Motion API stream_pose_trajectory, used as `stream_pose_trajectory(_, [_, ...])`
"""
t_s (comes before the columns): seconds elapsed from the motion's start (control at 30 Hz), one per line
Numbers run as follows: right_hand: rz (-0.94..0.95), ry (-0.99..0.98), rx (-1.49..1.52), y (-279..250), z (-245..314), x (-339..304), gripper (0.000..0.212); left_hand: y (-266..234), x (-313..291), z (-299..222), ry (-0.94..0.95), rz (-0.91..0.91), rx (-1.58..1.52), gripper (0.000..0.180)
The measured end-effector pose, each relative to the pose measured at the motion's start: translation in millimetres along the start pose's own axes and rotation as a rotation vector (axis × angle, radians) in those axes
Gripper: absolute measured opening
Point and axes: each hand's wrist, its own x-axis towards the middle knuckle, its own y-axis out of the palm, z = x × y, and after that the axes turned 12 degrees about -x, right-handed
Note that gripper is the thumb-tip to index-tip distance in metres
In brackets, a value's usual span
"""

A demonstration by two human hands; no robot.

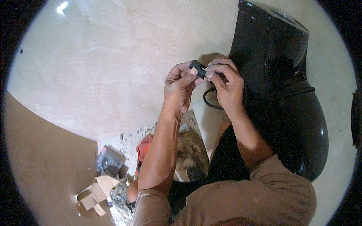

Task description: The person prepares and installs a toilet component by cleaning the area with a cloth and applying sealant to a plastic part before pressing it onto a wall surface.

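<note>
Pale, faintly mottled wall (113, 56) is filling upper view. White glare (62, 7) is shining at its upper left; small dark spot (21, 51) is showing lower. Brown surface (45, 158), wall or floor unclear, is spreading across lower left, meeting pale wall along slanting edge. Pale floor (128, 145) is showing dirt. Glossy black fixture (298, 120) is standing at right, reflecting light.

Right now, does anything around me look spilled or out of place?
Yes: brown, dirt-like mess litters the pale surface at lower centre, like a spill, and cardboard lies bent open at lower left, looking discarded.
</note>
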Motion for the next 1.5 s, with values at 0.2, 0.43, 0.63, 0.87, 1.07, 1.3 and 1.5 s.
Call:
stream_pose_trajectory(0.2, [-0.284,0.209,0.264,24.5,-39.4,64.2,0.01,48.0,89.6,-10.3,-0.062,0.098,0.126,0.026])
stream_pose_trajectory(0.43, [-0.569,0.004,0.083,36.7,-56.0,145.3,0.012,92.8,172.0,-5.9,-0.12,0.173,-0.041,0.018])
stream_pose_trajectory(0.63, [-0.497,0.229,0.501,45.0,-77.2,178.2,0.01,107.8,204.8,13.1,-0.052,0.183,-0.193,0.019])
stream_pose_trajectory(0.87, [-0.513,0.243,0.438,42.1,-93.0,189.1,0.01,139.3,190.7,18.4,0.155,-0.107,-0.223,0.026])
stream_pose_trajectory(1.07, [-0.441,0.15,0.168,24.9,-73.6,187.2,0.005,139.8,185.3,9.0,0.069,-0.079,-0.184,0.024])
stream_pose_trajectory(1.3, [-0.404,-0.073,-0.212,14.7,-63.8,190.7,0.014,133.3,202.3,4.8,-0.058,-0.068,-0.3,0.009])
stream_pose_trajectory(1.5, [-0.365,-0.044,-0.178,10.7,-63.2,190.4,0.016,120.8,206.8,4.2,-0.121,-0.009,-0.148,0.015])
